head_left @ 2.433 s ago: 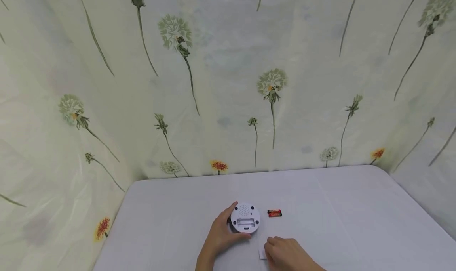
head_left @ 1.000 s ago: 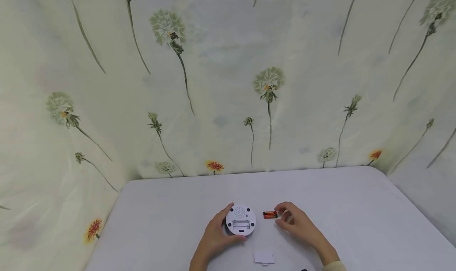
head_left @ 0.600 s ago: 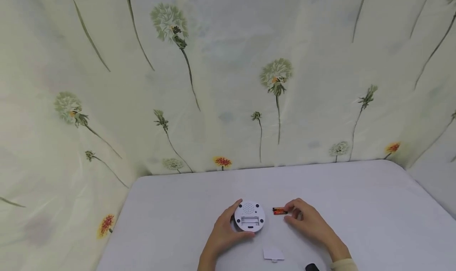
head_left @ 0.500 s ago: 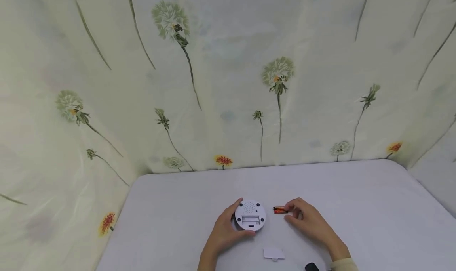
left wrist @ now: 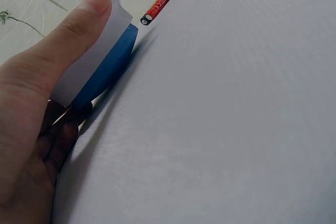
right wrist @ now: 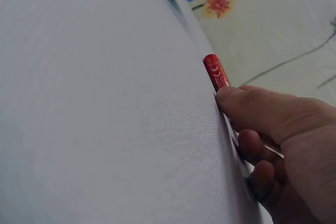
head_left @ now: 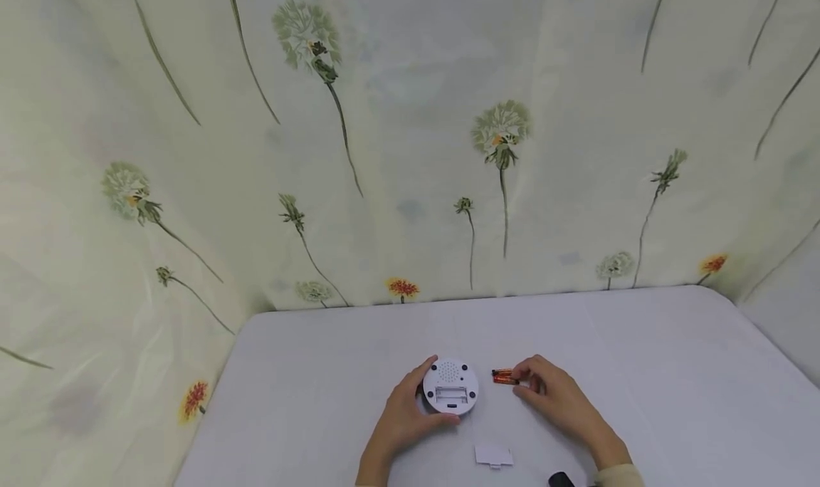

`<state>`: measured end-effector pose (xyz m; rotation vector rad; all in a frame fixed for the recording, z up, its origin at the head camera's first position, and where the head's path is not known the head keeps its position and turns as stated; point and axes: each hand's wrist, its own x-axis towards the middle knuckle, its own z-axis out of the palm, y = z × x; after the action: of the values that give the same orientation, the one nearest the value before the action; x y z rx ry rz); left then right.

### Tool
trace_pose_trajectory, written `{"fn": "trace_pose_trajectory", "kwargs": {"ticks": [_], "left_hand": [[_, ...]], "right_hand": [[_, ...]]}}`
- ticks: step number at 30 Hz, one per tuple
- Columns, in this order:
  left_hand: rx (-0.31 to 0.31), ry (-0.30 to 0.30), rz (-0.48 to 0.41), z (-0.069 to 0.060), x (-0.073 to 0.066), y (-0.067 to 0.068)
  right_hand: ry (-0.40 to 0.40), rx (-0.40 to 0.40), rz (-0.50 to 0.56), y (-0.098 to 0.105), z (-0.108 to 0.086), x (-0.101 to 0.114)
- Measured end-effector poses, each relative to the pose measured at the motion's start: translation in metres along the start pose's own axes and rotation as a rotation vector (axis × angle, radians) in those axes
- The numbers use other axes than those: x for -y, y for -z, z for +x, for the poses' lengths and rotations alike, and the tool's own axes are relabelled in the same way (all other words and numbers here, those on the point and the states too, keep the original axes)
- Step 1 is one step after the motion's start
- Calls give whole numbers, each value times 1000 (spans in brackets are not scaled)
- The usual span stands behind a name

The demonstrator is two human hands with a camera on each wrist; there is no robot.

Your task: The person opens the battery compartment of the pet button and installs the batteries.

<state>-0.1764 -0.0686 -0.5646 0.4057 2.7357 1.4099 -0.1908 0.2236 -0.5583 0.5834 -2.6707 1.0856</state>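
Observation:
A round white device (head_left: 450, 373) with a blue lower part lies with speaker holes, dark feet and a bare battery compartment facing up. My left hand (head_left: 405, 417) grips it from the left, thumb along its near edge; in the left wrist view the thumb presses its white side. To its right, two red-and-black batteries (head_left: 503, 376) lie side by side on the white table. My right hand (head_left: 556, 396) pinches the right end of a battery; in the right wrist view the thumb covers part of this red battery (right wrist: 216, 71). A white battery cover (head_left: 493, 456) lies in front of the device.
A black object (head_left: 560, 480), only partly visible, sits at the bottom edge near my right sleeve. The table (head_left: 333, 359) has a white cloth. Behind it hangs a dandelion-patterned curtain (head_left: 410, 152).
My right hand has left the battery cover and moved up to the batteries, where it takes hold of one; they now lie slightly askew. My left hand keeps its grip on the device.

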Motion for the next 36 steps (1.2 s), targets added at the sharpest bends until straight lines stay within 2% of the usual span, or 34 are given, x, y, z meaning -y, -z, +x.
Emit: {"fn": "trace_pose_trajectory", "kwargs": {"ticks": [7,19,25,33,36], "left_hand": [[0,4,12,2,-2,5],[-11,-1,9,5,-4,7],[-9,-5,12,7,-3,5],[-6,17,8,0,-3,1],[-6,35,-3,0,-5,1]], "right_hand": [[22,-8,0,2,6,3],[-89,3,-47,2,11,8],[-110,-2,-7,6,11,9],[-230,21,98,3,0,10],[-225,-6,113,3,1,11]]}}
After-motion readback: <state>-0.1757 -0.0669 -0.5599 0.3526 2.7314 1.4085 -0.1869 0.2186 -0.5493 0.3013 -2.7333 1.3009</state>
